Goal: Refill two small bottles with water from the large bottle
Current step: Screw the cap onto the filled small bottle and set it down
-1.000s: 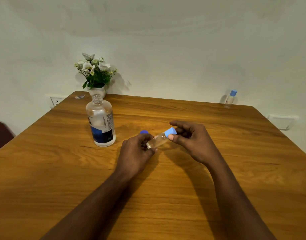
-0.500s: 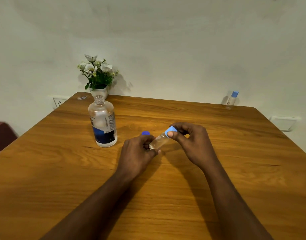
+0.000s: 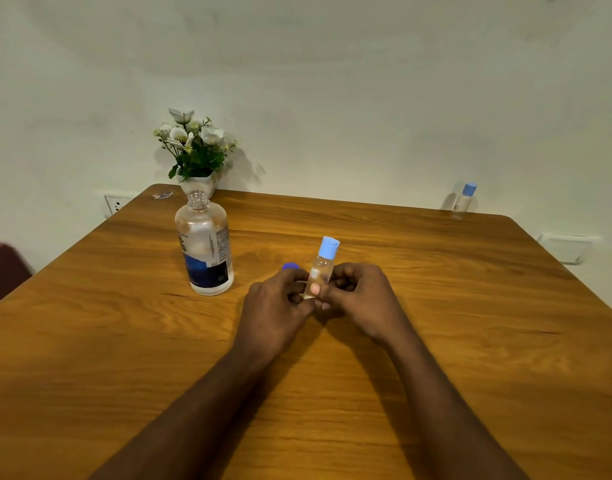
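A small clear bottle point(image 3: 322, 268) with a light-blue cap stands upright at the table's middle. My left hand point(image 3: 278, 306) and my right hand point(image 3: 361, 299) both pinch its lower body with their fingertips. The large clear bottle point(image 3: 206, 249), uncapped and with a blue label, stands to the left of my hands. Its dark-blue cap point(image 3: 290, 266) lies on the table just behind my left hand, partly hidden. A second small bottle point(image 3: 463, 201) with a light-blue cap stands at the far right edge by the wall.
A white pot of flowers point(image 3: 195, 154) stands at the table's far left corner behind the large bottle. The wooden table point(image 3: 124, 341) has a small sticker near that corner. A dark red object sits at the left beyond the table's edge.
The small bottle went from lying tilted between my hands to standing upright. My right hand left the cap and now pinches the bottle's body.
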The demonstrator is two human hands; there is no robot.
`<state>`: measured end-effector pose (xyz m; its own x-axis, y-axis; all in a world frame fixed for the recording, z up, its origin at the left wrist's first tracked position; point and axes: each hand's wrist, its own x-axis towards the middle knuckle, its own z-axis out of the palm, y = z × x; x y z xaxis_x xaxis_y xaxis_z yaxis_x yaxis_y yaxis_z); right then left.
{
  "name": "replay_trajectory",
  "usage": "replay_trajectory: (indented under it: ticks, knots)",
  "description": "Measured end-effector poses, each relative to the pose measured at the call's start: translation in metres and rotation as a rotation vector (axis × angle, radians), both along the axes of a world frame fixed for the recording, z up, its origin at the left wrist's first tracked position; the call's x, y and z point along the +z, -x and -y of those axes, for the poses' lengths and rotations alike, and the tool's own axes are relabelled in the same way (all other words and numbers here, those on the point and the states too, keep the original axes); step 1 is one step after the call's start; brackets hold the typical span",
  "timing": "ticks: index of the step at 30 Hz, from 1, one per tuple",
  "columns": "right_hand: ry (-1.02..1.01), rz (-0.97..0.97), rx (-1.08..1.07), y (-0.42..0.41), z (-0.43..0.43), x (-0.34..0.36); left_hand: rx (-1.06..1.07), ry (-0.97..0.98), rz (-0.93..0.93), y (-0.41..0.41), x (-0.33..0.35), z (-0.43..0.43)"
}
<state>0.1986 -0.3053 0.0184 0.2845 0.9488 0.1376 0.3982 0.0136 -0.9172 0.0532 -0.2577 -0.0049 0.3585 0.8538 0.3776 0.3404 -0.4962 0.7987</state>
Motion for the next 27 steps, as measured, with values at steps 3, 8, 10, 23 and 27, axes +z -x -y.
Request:
replay_trajectory:
  ticks: [3,8,10,23,27]
  knots:
    - [0.017,-0.031,-0.001,0.000,-0.001,-0.002,-0.013,-0.003,-0.034,0.000,-0.001,-0.001]
    - [-0.007,0.164,-0.155,-0.009,-0.005,-0.008,0.028,0.013,-0.067,-0.002,-0.002,-0.002]
    - [-0.030,0.194,-0.210,-0.014,-0.007,-0.010,0.028,0.001,-0.083,-0.002,-0.002,-0.002]
    - [-0.068,0.259,-0.476,-0.035,-0.043,-0.023,0.018,-0.001,-0.114,-0.003,-0.004,-0.003]
    - [-0.049,0.313,-0.454,-0.033,-0.047,-0.025,0.019,-0.003,-0.118,-0.003,-0.005,-0.005]
